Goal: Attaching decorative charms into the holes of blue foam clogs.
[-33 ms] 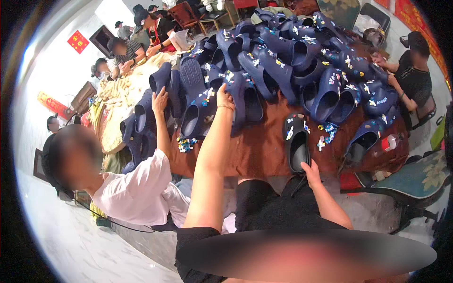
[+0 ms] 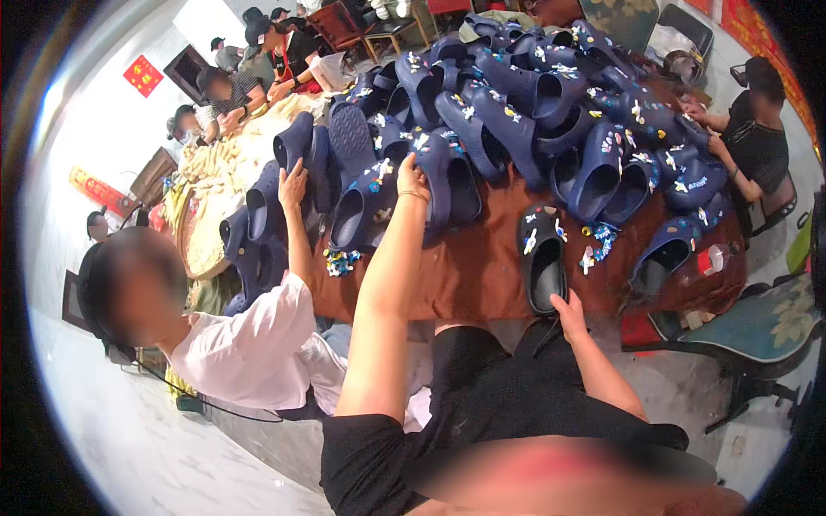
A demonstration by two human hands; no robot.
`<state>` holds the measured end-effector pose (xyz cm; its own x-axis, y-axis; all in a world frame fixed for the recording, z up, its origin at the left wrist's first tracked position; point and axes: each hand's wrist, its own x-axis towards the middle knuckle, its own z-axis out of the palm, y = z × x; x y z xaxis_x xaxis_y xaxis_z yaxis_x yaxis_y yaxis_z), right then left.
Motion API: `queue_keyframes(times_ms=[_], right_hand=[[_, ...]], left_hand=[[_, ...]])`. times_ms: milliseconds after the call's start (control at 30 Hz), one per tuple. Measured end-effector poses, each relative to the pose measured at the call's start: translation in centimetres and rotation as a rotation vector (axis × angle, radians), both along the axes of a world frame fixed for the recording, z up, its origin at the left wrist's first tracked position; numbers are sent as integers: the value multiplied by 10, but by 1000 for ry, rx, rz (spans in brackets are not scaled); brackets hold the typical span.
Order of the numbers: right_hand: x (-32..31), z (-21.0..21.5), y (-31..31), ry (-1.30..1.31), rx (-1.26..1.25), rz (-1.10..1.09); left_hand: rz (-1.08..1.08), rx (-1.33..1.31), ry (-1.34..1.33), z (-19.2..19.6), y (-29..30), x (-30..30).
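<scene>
Hands at a brown table (image 2: 482, 267) heaped with navy clogs: our left hand (image 2: 413, 179) curls its fingers over a clog (image 2: 447, 185) in the pile; our right hand (image 2: 570, 308) pinches a black clog's (image 2: 542, 258) heel at the table edge. We should lift gently so neighbouring clogs stay put.

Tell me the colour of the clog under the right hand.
Black, with small colourful charms on top: the clog lies on the brown table; head view.

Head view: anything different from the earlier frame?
Nothing visibly changed. The left hand is up on the pile of navy clogs, the right hand touches the heel of the lone clog at the near edge of the brown table, and the co-worker's hand rests on the pile.
</scene>
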<state>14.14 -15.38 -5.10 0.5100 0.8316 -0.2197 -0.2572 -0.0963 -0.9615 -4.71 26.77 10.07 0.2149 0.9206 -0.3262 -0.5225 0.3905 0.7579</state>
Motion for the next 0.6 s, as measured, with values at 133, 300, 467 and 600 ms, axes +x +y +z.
queue_keyframes(times_ms=[133, 300, 467, 600], right_hand=[[-2, 0, 1, -18, -10, -50], [1, 0, -2, -21, 3, -16], [4, 33, -3, 207, 119, -57], [33, 81, 15, 233, 101, -134]], left_hand=[[14, 9, -66, 0, -47, -1], [-95, -40, -29, -1, -84, -2], [-69, -275, -126, -27, -75, -2], [-59, -193, -65, -46, -70, 0]])
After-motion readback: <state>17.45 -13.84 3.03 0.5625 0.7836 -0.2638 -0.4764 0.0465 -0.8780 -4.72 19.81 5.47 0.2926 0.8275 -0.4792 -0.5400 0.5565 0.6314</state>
